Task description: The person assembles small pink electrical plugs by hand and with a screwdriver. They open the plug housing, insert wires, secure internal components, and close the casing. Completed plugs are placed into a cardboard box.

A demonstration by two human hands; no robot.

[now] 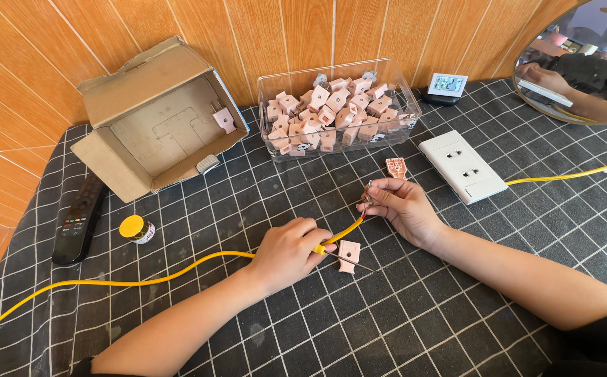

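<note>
The left hand (291, 253) is gripping the yellow cable (143, 279) and a thin screwdriver (349, 262) on the desk (401, 328). The right hand (402, 206) is pinching the cable's stripped end, near a pink plug half (349, 255) and a white socket plate (462, 166).

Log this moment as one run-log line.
left hand: grips yellow cable | right hand: pinches cable's stripped end | pink plug half: on cloth beside left hand | white socket: untouched
</note>
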